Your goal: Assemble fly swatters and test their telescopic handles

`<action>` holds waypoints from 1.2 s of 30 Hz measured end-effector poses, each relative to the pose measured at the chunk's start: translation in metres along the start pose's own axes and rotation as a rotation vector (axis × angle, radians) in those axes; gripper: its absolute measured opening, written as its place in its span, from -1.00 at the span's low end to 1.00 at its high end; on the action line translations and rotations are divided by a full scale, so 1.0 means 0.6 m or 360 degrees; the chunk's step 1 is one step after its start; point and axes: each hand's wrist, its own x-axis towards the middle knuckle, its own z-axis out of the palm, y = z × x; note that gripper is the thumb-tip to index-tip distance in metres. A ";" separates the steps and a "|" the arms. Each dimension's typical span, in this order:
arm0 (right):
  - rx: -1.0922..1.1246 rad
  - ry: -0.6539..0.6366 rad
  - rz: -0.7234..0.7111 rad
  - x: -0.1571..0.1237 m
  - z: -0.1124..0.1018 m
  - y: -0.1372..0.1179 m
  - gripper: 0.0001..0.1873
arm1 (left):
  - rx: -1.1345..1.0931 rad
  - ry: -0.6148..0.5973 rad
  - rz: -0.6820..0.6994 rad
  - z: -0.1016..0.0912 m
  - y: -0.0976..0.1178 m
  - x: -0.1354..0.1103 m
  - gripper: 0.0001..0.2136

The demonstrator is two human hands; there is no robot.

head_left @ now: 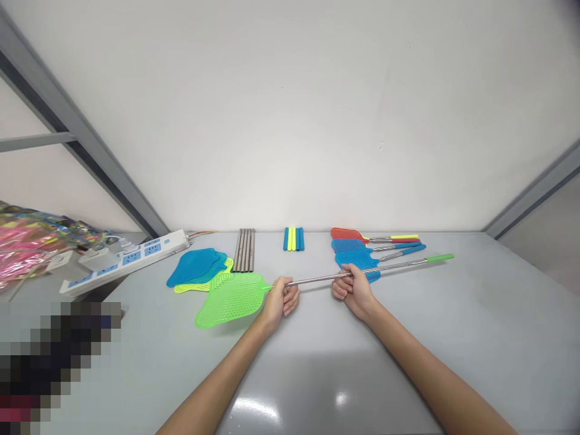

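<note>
The left hand (281,297) curled around a metal rod (317,279) beside its green swatter head (233,301); the right hand (353,289) gripped midway.

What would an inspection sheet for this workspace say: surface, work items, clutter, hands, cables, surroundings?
Surface: grey table, glossy, with light reflections near the front.
Work items: green swatter held; loose blue and yellow-green swatter heads, metal rods and blue and yellow sleeves laid out; red and blue swatters at right.
Clutter: pink plastic-wrapped packages at far left.
Hands: left hand and right hand both curl their fingers round the green swatter's rod; the left is nearer its head.
Cables: power strip with plugs; thin wires at its far end.
Surroundings: pale wall, grey frame bars; lower-left patch pixelated, unreadable.
</note>
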 end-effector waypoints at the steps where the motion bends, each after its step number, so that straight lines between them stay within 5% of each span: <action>1: 0.0002 -0.0002 0.0004 0.000 0.000 0.000 -0.57 | -0.0005 -0.0004 -0.0004 0.000 0.000 0.000 -0.63; 14: -0.0221 -0.0267 0.0025 -0.004 0.001 -0.001 -0.56 | -0.0043 -0.0028 -0.0025 -0.010 0.005 -0.001 -0.62; 36: -0.0587 -0.0367 0.0010 -0.011 0.003 -0.003 -0.51 | -0.0180 -0.0300 -0.0215 0.010 0.005 -0.018 -0.59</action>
